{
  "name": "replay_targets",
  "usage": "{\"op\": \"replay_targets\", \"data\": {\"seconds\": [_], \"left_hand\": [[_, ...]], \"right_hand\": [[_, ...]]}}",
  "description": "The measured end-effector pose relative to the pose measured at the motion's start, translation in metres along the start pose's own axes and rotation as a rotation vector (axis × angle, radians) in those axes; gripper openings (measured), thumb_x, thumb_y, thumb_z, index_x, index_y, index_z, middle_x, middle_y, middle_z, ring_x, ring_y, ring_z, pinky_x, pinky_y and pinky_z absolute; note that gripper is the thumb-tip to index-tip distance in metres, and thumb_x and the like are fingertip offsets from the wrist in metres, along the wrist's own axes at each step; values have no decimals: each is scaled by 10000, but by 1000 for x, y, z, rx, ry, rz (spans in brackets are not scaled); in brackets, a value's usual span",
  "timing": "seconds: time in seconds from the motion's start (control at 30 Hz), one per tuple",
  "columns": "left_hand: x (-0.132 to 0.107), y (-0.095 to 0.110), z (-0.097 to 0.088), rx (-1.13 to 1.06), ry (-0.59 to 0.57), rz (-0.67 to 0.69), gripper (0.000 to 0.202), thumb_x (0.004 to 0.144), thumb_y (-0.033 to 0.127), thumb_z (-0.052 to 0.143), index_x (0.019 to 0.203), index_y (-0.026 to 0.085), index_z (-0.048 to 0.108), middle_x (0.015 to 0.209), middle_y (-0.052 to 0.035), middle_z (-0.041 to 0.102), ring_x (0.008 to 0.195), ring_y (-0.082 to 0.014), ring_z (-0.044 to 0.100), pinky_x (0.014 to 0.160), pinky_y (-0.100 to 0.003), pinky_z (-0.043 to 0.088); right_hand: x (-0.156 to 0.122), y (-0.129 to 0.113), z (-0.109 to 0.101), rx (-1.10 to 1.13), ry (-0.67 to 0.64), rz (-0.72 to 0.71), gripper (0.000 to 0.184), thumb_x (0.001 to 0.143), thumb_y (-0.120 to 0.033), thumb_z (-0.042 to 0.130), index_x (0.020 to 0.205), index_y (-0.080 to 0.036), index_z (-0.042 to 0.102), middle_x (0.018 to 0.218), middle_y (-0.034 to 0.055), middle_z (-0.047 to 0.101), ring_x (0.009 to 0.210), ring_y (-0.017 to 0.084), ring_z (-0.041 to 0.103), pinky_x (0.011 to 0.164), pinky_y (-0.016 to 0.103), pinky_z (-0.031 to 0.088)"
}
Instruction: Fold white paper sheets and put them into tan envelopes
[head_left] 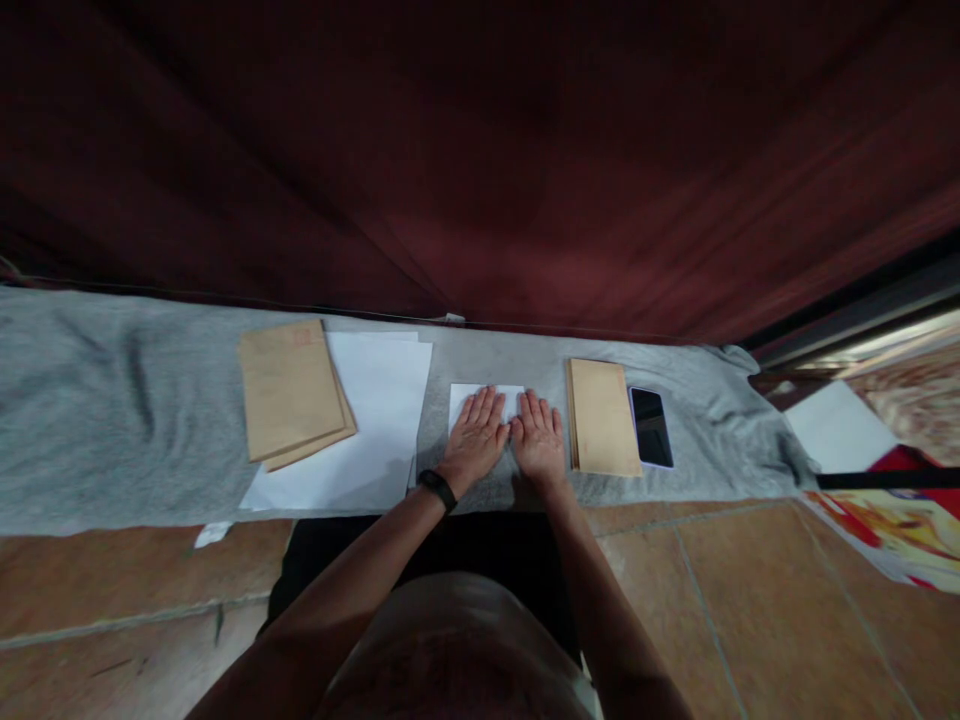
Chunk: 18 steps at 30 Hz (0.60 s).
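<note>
A small white sheet of paper (459, 402), perhaps folded, lies on the grey cloth in front of me. My left hand (477, 436), with a dark band on the wrist, presses flat on its left part. Beside it my right hand (538, 437) rests flat at the paper's right side, fingers stretched out and thumb close to the left thumb. Both palms face down and cover much of the sheet, so its lower part is hidden. Neither hand grasps anything.
Brown envelopes (289, 392) lie at the left on large white sheets (382, 430). To the right is a stack of brown envelopes (604, 415) beside a phone (652, 428). Grey cloth (165, 420) covers the narrow surface; a dark red curtain (480, 200) hangs behind it.
</note>
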<state>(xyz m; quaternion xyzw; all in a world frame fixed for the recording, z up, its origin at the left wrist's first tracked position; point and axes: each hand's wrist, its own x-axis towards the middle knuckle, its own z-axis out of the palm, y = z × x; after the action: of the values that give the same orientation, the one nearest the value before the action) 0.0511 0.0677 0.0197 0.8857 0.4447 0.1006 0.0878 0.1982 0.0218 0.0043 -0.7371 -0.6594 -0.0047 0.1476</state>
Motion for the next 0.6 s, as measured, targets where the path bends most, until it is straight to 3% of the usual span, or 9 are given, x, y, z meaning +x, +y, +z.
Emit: {"op": "replay_targets", "data": {"seconds": [0.6], "left_hand": [[-20, -29, -8, 25, 68, -120, 626, 1023, 364, 352, 1549, 25, 328, 1640, -184, 283, 1547, -284, 196, 1273, -459, 175]], "right_hand": [[-1, 0, 0, 27, 35, -6, 531, 1063, -342, 326, 1569, -187, 355, 1609, 102, 382, 1506, 275, 313, 1233, 519, 191]]}}
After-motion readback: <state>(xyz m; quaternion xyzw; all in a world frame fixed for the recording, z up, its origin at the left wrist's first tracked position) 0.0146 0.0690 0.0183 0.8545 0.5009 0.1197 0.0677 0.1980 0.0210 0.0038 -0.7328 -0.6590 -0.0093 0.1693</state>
